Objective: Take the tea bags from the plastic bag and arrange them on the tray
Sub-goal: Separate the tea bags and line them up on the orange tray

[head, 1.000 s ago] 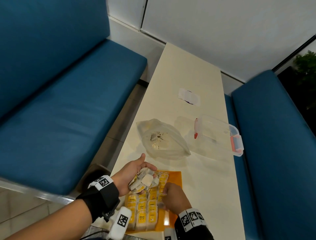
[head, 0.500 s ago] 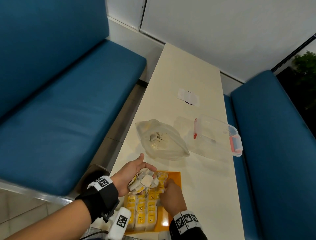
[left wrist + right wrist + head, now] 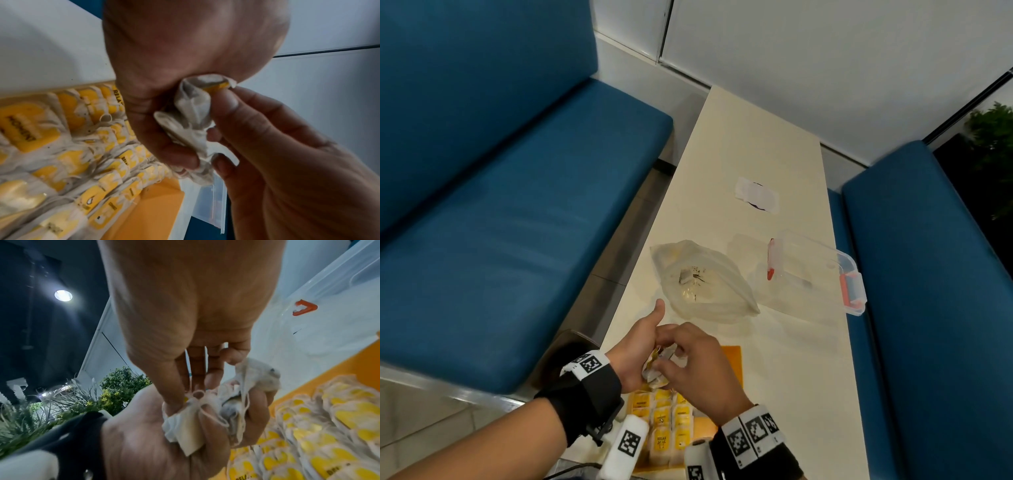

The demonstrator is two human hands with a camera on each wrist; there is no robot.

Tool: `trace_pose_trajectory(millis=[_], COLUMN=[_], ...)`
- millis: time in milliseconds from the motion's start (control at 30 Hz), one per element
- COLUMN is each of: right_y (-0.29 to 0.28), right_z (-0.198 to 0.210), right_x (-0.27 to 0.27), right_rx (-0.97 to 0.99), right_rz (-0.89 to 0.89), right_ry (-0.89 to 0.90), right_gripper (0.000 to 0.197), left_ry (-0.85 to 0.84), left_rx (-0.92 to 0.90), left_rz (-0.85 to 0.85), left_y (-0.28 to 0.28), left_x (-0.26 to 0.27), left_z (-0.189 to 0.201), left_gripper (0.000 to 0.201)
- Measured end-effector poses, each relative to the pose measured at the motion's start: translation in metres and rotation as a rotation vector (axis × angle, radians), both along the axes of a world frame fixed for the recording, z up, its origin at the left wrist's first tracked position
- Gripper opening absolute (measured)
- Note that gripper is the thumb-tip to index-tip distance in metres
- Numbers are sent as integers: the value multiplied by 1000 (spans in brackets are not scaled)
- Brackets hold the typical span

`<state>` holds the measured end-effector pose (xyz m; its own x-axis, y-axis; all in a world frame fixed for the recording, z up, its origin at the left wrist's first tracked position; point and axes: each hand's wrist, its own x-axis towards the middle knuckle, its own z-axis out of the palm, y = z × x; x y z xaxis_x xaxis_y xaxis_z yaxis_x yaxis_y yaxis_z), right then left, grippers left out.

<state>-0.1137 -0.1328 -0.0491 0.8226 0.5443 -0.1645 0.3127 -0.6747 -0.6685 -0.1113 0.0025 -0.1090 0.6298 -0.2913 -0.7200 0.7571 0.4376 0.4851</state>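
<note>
**Right hand back at the bundle to pull the next bag**

Since half a second ago, your right hand (image 3: 697,368) has lifted off the rows on the tray and come up to meet your left hand (image 3: 635,353), where it now pinches into the crumpled bundle of white paper tea bags with yellow tags (image 3: 192,128). Your left hand is cupped palm-up with its fingers curled round that bundle and the thumb standing free, which serves as a handy store just above the work. Your right thumb and fingertips (image 3: 176,395) are closed on one bag's edge and string; I judge you are teasing a single bag loose, since the strings look tangled.

Below lies the flat orange tray (image 3: 731,359), its near part filled with overlapping rows of laid tea bags (image 3: 664,421), the far part bare for the next ones. The clear, crumpled plastic bag (image 3: 702,284) sits beyond on the cream table (image 3: 756,137), mouth open, with a little inside; whether that is tea bags I cannot tell. A clear lidded box with red clips (image 3: 815,270) stands beside it.
</note>
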Motion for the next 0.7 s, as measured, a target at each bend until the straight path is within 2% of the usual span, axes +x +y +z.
trace_pose_trajectory(millis=[100, 300, 433, 600, 700], right_y=[7, 13, 9, -1, -8], right_z=[-3, -4, 2, 10, 14], right_x=[0, 4, 8, 16, 23], right_rx=[3, 23, 75, 163, 194], right_rz=[-30, -76, -82, -146, -203], right_ry=[32, 49, 73, 153, 205], right_gripper=[32, 21, 25, 11, 13], left_ry=[7, 30, 16, 16, -3], left_rx=[54, 94, 71, -31, -31], left_rz=[50, 61, 29, 1, -21], left_y=[1, -3, -1, 4, 5], left_x=[3, 7, 10, 9, 8], left_z=[1, 3, 5, -4, -1], left_gripper=[90, 88, 88, 90, 84])
